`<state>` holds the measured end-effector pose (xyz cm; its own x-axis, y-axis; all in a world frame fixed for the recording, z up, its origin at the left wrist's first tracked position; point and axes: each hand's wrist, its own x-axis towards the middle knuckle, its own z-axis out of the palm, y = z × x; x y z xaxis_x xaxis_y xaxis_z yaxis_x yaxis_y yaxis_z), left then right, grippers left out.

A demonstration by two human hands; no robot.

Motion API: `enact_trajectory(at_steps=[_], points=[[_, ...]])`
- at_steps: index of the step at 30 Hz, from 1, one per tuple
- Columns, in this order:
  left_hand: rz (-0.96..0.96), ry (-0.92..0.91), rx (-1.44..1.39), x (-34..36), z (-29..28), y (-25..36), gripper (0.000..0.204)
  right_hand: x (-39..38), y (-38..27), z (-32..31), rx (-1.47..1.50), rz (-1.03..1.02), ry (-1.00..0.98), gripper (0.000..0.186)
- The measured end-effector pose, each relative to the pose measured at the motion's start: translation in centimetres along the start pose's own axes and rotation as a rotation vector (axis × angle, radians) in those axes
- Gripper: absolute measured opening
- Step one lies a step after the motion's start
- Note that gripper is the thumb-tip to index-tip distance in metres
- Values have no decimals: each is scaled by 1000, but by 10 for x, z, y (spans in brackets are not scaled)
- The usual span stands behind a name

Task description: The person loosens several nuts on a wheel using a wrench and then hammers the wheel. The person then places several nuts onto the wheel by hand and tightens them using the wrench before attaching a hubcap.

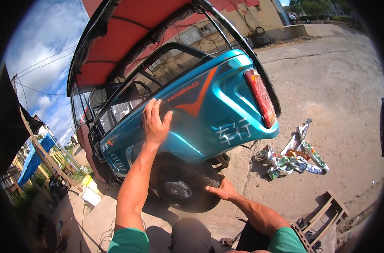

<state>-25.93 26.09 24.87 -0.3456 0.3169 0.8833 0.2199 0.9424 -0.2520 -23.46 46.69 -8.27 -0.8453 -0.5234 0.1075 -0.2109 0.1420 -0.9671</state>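
Observation:
A teal motor tricycle (200,97) with orange and dark markings fills the middle of the head view. Against its upper side panel rests my left hand (156,122), open, fingers stretched out and thumb apart. Below the wheel arch sits the black rear wheel (181,185) with a dark hub. My right hand (223,189) grips this wheel's tyre at its right edge, the thumb over the sidewall and the other fingers partly hidden behind the tread. A red tail light (260,98) is set in the panel's rear corner.
Crumpled foil wrapping (293,158) lies on the concrete ground (327,97) to the right. A brown slatted metal frame (320,221) is at lower right. On the left stand a white bucket (90,195) and wooden pole (44,154). The red canopy (128,42) overhangs the tricycle.

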Motion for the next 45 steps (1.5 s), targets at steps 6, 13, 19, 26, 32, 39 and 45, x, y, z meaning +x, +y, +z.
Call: enact_trajectory(at_steps=[6,13,19,26,32,39,45], points=[[46,-15,65,-9,3,-1,60,3,11,5,92,-162,85,85],[64,48,56,-15,13,-3,61,11,24,14,90,-147,105,84],[82,60,46,-18,15,-9,61,9,16,13,125,-203,108,85],[81,64,40,-20,18,-9,60,5,3,3,118,-173,47,87],[79,76,43,-20,17,-10,60,-3,-9,0,65,-152,79,81],[82,71,60,-21,18,-10,60,0,-8,-1,54,-95,24,83],[80,77,44,-20,18,-9,60,-2,-5,1,43,-175,98,83]])
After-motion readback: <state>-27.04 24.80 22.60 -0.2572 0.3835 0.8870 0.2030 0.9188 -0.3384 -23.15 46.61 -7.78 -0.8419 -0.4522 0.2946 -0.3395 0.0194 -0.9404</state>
